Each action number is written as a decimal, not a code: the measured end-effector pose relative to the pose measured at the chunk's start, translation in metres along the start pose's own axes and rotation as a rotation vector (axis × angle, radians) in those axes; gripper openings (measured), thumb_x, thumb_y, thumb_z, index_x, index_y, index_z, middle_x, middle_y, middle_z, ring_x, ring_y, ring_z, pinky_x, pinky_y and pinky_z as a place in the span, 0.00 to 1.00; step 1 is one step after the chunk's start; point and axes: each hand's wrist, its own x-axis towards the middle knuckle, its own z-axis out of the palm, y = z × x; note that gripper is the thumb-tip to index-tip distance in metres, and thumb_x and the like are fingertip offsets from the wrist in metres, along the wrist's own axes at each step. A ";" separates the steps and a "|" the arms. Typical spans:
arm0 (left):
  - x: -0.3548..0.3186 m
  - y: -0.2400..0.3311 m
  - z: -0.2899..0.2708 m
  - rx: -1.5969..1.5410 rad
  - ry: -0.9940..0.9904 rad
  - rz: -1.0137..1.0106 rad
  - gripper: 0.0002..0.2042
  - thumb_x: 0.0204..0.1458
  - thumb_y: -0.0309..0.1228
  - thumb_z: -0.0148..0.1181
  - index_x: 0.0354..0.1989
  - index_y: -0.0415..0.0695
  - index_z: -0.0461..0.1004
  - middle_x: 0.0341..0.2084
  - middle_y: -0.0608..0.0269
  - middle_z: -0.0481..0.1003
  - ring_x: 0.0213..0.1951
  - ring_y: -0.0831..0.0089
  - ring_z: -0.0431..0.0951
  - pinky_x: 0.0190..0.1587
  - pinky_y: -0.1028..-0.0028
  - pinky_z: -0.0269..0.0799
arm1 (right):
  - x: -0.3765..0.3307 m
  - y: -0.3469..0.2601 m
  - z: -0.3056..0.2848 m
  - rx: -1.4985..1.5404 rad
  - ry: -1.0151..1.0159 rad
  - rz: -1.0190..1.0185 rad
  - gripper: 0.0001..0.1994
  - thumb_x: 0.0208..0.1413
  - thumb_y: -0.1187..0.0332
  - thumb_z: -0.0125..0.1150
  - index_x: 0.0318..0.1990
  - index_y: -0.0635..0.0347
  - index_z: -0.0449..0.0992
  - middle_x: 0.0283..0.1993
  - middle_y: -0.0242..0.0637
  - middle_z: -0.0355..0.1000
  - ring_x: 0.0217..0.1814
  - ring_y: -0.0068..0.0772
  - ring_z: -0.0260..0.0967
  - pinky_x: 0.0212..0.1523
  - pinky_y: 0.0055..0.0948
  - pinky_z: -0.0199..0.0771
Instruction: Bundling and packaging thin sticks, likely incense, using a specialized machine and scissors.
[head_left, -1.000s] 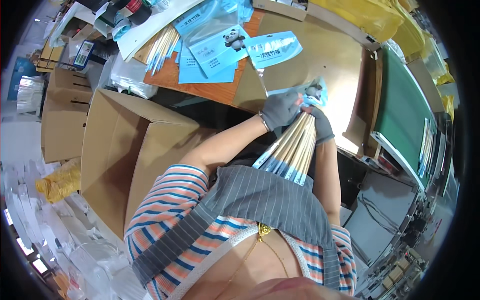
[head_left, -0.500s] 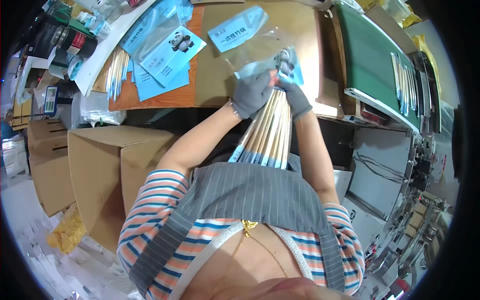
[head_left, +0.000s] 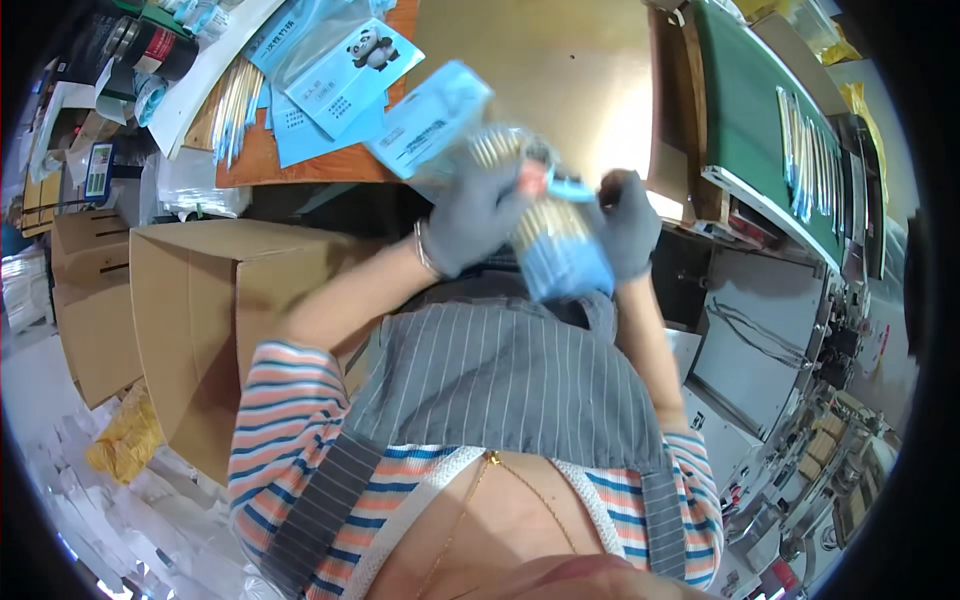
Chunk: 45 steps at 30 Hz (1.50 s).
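Note:
A thick bundle of chopsticks (head_left: 550, 225) with blue ends hangs tilted in front of the apron, smeared by motion and at least partly in a clear and blue bag. My left hand (head_left: 475, 222), in a grey glove with a reddish fingertip, is closed on its upper left side. My right hand (head_left: 630, 228), also gloved in grey, is at the bundle's right side with its fingers curled; what they hold is hidden. Just beyond my left hand, a flat blue printed bag (head_left: 435, 115) lies on the table edge.
More blue panda-printed bags (head_left: 345, 85) and loose chopsticks (head_left: 237, 115) lie on the orange tabletop (head_left: 290, 176) at left. A brown board (head_left: 540, 70) covers the middle. More chopsticks (head_left: 808, 155) rest on a green board (head_left: 745, 120) at right. An open carton (head_left: 190, 330) stands left of me.
The chopsticks have turned, and their blue ends now point down to the right in front of me. My hands have come nearer and farther apart. The flat blue bag has shifted left and nearer.

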 end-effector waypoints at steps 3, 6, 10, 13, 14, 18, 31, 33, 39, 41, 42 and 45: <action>0.060 0.035 -0.036 0.024 -0.216 -0.010 0.18 0.46 0.35 0.64 0.43 0.38 0.74 0.24 0.55 0.75 0.27 0.68 0.76 0.33 0.72 0.69 | 0.052 -0.032 -0.038 0.340 -0.080 -0.096 0.10 0.46 0.78 0.57 0.39 0.60 0.70 0.29 0.31 0.70 0.32 0.19 0.68 0.34 0.20 0.68; 0.103 0.064 -0.075 0.411 -0.213 0.116 0.13 0.47 0.32 0.61 0.40 0.40 0.75 0.15 0.62 0.69 0.20 0.74 0.71 0.27 0.72 0.67 | 0.091 -0.067 -0.069 0.446 -0.069 -0.130 0.05 0.51 0.78 0.54 0.36 0.64 0.71 0.28 0.28 0.70 0.30 0.15 0.67 0.32 0.15 0.66; 0.154 0.035 -0.109 1.075 -0.288 0.290 0.11 0.46 0.37 0.55 0.24 0.42 0.76 0.17 0.52 0.73 0.25 0.57 0.75 0.32 0.65 0.71 | 0.156 -0.094 -0.093 0.032 -0.386 -0.128 0.06 0.55 0.73 0.55 0.38 0.63 0.72 0.27 0.30 0.71 0.26 0.16 0.67 0.26 0.16 0.67; 0.184 0.056 -0.128 0.998 -0.337 0.084 0.12 0.42 0.36 0.54 0.18 0.42 0.78 0.19 0.47 0.76 0.29 0.52 0.79 0.36 0.63 0.75 | 0.178 -0.098 -0.085 0.196 -0.232 0.057 0.06 0.51 0.74 0.50 0.31 0.63 0.74 0.21 0.38 0.70 0.18 0.25 0.69 0.20 0.24 0.73; 0.198 0.060 -0.128 0.882 -0.464 0.011 0.11 0.41 0.33 0.53 0.18 0.39 0.77 0.20 0.44 0.75 0.27 0.50 0.78 0.35 0.60 0.74 | 0.191 -0.086 -0.083 0.127 -0.252 0.121 0.06 0.50 0.73 0.51 0.31 0.64 0.74 0.21 0.38 0.70 0.17 0.25 0.69 0.20 0.23 0.71; 0.222 0.051 -0.134 1.240 0.144 0.338 0.11 0.41 0.36 0.57 0.16 0.42 0.75 0.18 0.50 0.75 0.24 0.51 0.75 0.30 0.60 0.72 | 0.232 -0.088 -0.070 0.327 -0.001 -0.039 0.05 0.49 0.72 0.54 0.31 0.62 0.75 0.22 0.38 0.71 0.18 0.26 0.69 0.19 0.22 0.69; 0.073 -0.066 -0.078 0.966 -0.355 -0.306 0.15 0.47 0.41 0.58 0.35 0.42 0.76 0.31 0.51 0.77 0.36 0.55 0.77 0.38 0.61 0.71 | 0.028 0.084 0.071 -0.225 -0.037 -0.159 0.21 0.53 0.62 0.55 0.54 0.61 0.66 0.53 0.51 0.65 0.51 0.52 0.65 0.53 0.42 0.66; 0.080 -0.084 -0.065 0.695 0.092 0.004 0.17 0.48 0.42 0.61 0.37 0.41 0.76 0.31 0.52 0.77 0.35 0.55 0.77 0.37 0.63 0.71 | 0.017 0.082 0.074 -0.202 -0.090 -0.211 0.22 0.52 0.63 0.54 0.52 0.64 0.66 0.54 0.54 0.63 0.57 0.57 0.59 0.59 0.47 0.58; 0.141 -0.126 0.001 0.995 -0.144 0.394 0.27 0.47 0.45 0.59 0.53 0.43 0.69 0.55 0.44 0.64 0.57 0.49 0.63 0.58 0.55 0.56 | 0.008 0.086 0.092 -0.185 0.043 -0.299 0.22 0.53 0.57 0.52 0.51 0.62 0.66 0.55 0.51 0.62 0.60 0.53 0.57 0.62 0.47 0.54; 0.146 -0.147 0.007 1.074 -0.216 0.328 0.27 0.47 0.46 0.58 0.54 0.44 0.68 0.56 0.44 0.63 0.59 0.50 0.60 0.60 0.54 0.52 | 0.003 0.086 0.092 -0.179 0.046 -0.265 0.24 0.53 0.56 0.52 0.53 0.62 0.66 0.57 0.51 0.62 0.62 0.52 0.57 0.63 0.48 0.53; 0.148 -0.153 0.006 1.180 -0.267 0.214 0.28 0.47 0.46 0.57 0.56 0.46 0.67 0.58 0.45 0.61 0.61 0.50 0.57 0.62 0.54 0.49 | 0.001 0.086 0.089 -0.197 0.063 -0.255 0.24 0.53 0.56 0.52 0.53 0.62 0.66 0.57 0.51 0.62 0.62 0.52 0.57 0.63 0.48 0.53; 0.145 -0.170 -0.005 1.218 -0.290 0.205 0.29 0.48 0.49 0.54 0.57 0.47 0.66 0.60 0.47 0.58 0.65 0.54 0.51 0.65 0.53 0.43 | -0.001 0.087 0.088 -0.164 0.042 -0.220 0.25 0.53 0.57 0.51 0.54 0.63 0.65 0.59 0.53 0.60 0.64 0.54 0.54 0.66 0.48 0.48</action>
